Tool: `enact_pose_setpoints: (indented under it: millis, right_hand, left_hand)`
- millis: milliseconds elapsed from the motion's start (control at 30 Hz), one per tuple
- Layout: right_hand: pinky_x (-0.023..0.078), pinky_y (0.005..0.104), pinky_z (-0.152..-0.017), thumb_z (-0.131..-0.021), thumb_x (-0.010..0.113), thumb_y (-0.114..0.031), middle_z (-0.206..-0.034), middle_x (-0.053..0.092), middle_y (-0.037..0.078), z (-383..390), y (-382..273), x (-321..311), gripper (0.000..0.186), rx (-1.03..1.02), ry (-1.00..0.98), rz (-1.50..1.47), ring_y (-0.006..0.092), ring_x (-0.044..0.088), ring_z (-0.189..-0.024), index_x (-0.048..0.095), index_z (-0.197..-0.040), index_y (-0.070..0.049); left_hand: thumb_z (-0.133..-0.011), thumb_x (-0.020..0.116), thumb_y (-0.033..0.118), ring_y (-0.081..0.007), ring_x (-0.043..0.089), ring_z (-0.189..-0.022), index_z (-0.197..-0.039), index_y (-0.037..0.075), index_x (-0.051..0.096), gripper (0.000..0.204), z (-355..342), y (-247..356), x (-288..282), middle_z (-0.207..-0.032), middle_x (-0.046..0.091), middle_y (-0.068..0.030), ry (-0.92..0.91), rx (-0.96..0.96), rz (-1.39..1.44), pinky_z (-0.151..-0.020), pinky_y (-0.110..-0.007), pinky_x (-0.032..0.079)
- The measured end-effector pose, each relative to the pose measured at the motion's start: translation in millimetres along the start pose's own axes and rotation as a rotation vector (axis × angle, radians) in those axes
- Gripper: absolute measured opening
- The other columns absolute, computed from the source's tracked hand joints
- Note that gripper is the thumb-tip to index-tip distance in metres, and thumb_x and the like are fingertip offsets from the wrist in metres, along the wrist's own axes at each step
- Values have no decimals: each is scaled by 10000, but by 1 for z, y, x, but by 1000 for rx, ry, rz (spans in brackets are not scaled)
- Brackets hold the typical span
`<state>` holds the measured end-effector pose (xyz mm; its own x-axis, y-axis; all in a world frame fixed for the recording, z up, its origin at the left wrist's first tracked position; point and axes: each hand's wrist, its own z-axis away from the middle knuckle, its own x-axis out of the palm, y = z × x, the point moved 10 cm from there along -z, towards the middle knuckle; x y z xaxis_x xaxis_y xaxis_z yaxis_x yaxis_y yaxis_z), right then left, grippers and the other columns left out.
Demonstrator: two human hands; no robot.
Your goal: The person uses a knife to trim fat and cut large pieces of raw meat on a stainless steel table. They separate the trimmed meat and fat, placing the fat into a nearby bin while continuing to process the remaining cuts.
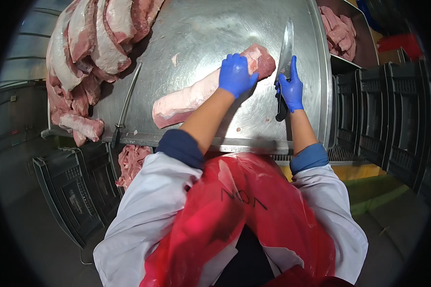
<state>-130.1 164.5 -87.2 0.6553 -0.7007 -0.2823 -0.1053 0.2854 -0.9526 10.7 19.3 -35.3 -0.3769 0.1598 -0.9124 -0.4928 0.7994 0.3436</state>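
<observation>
A long pork loin (187,98) with a pale fat side lies slantwise on the steel table (206,28), its redder end pointing far right. My left hand (236,75), in a blue glove, grips it from above near that end, the thumb spread along the meat. To the right of the loin, my right hand (291,91), also blue-gloved, is closed round the black handle of a knife (287,45). The long blade points away from me, apart from the meat, and one finger stretches up beside it. Part of the grip is hidden by the hand.
Several meat pieces (86,38) are piled at the table's left. A sharpening steel (129,95) lies beside them. Beyond the right edge stand a metal bin (366,45) of meat strips and dark crates (368,110). More crates (76,191) and trimmings (131,165) are at lower left.
</observation>
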Motion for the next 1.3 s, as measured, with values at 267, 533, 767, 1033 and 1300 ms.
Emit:
enact_pose_setpoints:
  millis: [267,533,767,1033,1300]
  right_hand:
    - [531,275,-543,-926,579,-23,-774,654,35,43,6,-4,839,87,-30,-5,86,599,-601,184,-1616,-290]
    - [552,502,-705,-945,543,-249,-826,687,274,6,-3,66,762,-83,-263,311,449,689,-721,164,-1602,-326]
    - [573,334,-585,-971,544,-279,-779,679,114,77,21,35,686,53,-584,70,172,652,-601,258,-1587,-370]
    - [560,302,-546,-960,571,-212,-824,677,104,67,18,42,720,83,-735,-56,148,648,-622,250,-1596,-310]
    - [548,288,-575,-931,558,-101,-789,637,58,6,-8,102,788,94,-731,-115,132,612,-605,231,-1595,-371]
  left_hand:
    - [-843,650,264,-374,705,-833,-931,78,733,222,-32,-11,32,-899,719,-205,-129,-154,190,-751,-464,552]
    - [-798,709,186,-184,631,-649,-774,6,690,182,-25,-42,34,-701,681,-127,-231,-362,439,-643,-350,522]
    - [-852,711,200,-132,583,-623,-762,-3,684,223,-12,-54,26,-674,665,-97,-192,-416,564,-603,-324,489]
    - [-864,707,202,-135,585,-617,-782,-14,678,233,-19,-49,-1,-669,661,-92,-139,-403,460,-600,-326,488]
    - [-857,679,185,-191,669,-679,-818,-30,686,218,-31,-33,-14,-737,697,-146,-198,-395,459,-652,-342,529]
